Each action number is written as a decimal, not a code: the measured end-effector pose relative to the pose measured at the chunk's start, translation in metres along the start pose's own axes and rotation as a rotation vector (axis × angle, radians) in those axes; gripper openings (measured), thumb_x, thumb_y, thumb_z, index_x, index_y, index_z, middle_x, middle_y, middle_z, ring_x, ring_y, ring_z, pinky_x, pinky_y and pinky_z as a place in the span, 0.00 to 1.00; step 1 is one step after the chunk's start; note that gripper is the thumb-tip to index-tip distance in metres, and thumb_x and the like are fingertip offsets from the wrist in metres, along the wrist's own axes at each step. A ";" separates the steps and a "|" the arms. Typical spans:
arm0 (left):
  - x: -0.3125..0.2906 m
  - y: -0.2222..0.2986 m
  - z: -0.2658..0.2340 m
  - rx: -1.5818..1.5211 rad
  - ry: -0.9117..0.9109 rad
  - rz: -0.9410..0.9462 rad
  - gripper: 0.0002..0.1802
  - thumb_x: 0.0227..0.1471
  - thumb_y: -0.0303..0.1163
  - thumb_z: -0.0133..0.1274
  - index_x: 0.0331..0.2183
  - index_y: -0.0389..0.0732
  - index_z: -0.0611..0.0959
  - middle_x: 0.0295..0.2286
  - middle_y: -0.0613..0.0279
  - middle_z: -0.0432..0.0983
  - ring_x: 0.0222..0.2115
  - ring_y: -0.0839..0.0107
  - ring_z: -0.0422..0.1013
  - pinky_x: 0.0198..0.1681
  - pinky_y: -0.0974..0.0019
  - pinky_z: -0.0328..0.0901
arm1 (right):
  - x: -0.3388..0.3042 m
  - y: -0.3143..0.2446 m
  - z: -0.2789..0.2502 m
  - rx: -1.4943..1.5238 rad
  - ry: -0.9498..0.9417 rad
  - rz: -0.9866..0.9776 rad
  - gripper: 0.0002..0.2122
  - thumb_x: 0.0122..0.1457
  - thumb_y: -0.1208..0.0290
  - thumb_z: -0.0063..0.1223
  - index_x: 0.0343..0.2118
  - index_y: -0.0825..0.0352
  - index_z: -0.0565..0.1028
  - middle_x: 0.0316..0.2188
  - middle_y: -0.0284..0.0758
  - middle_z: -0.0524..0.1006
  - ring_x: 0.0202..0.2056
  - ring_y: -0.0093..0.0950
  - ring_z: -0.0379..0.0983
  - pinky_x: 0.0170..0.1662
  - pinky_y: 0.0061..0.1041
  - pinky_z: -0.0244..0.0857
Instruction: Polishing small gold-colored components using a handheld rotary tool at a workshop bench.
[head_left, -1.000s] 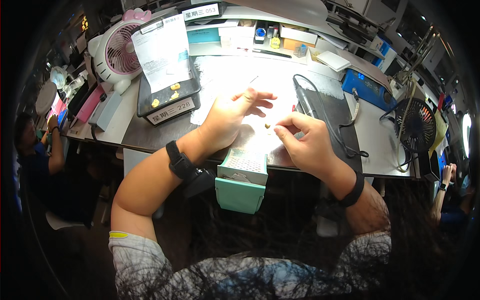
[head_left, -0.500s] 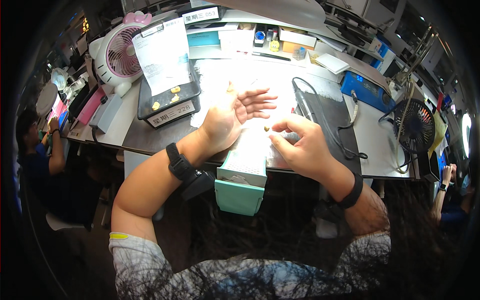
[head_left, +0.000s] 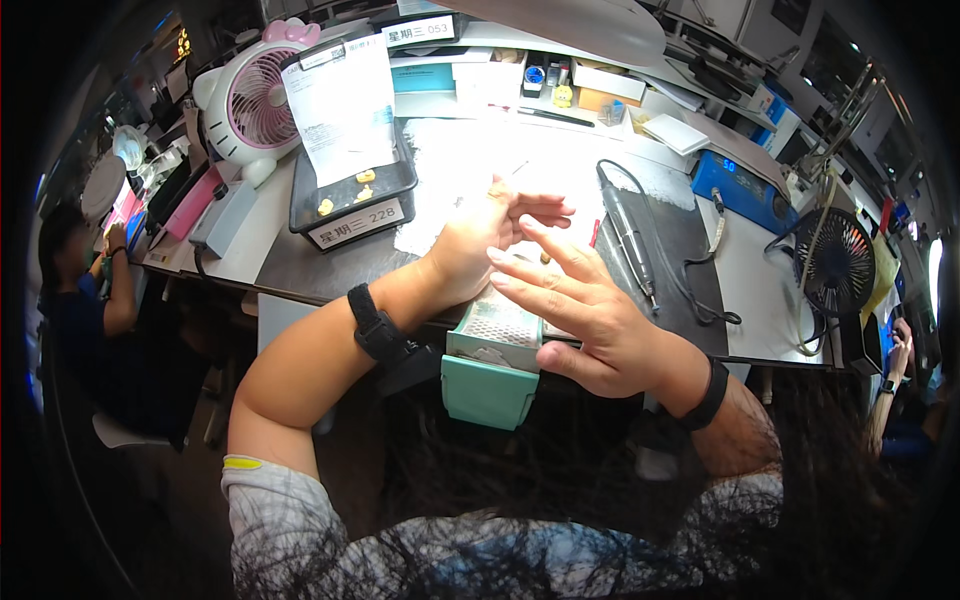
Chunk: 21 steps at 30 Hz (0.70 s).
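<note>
Both my hands are over the front middle of the bench. My left hand (head_left: pixel 485 240) is open, palm turned inward, fingers stretched to the right, with nothing visible in it. Fingers spread, my right hand (head_left: pixel 590 315) is open in front of it and partly covers its fingers. Just beyond the right fingers lies a small brownish-yellow piece (head_left: pixel 545 258), too small to name. Below the hands, a mint-green box (head_left: pixel 490 392) with a perforated top juts from the bench edge. Right of the hands rests a pen-shaped rotary handpiece (head_left: pixel 626 232) on its cord.
At left stands a black tray (head_left: pixel 300 205) with several small yellow pieces (head_left: pixel 365 190) and a clipped paper (head_left: pixel 345 110). A white-pink fan (head_left: pixel 262 105) is behind it. At right are a blue control box (head_left: pixel 740 190) and black fan (head_left: pixel 836 248). Other people sit at both sides.
My right hand has gone from curled, thumb and fingertips near the small piece, to spread flat nearer the left hand. The handpiece now shows. The whole view has shifted slightly.
</note>
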<state>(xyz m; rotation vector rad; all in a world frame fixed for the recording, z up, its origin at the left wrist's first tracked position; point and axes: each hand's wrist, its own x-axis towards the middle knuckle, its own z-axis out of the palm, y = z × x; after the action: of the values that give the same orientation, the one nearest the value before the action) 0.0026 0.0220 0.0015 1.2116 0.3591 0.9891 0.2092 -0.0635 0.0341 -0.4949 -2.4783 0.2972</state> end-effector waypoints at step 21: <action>-0.006 -0.006 -0.009 0.106 -0.059 0.006 0.41 0.74 0.58 0.29 0.56 0.28 0.77 0.54 0.45 0.76 0.58 0.57 0.71 0.65 0.52 0.64 | -0.001 0.003 0.009 -0.220 0.023 -0.073 0.31 0.63 0.41 0.54 0.57 0.66 0.78 0.68 0.43 0.69 0.71 0.52 0.56 0.70 0.58 0.49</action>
<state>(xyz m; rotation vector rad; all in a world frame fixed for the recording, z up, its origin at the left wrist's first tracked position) -0.0048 0.0226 -0.0089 1.3358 0.3651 0.9465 0.2056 -0.0620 0.0253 -0.4920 -2.5128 -0.0113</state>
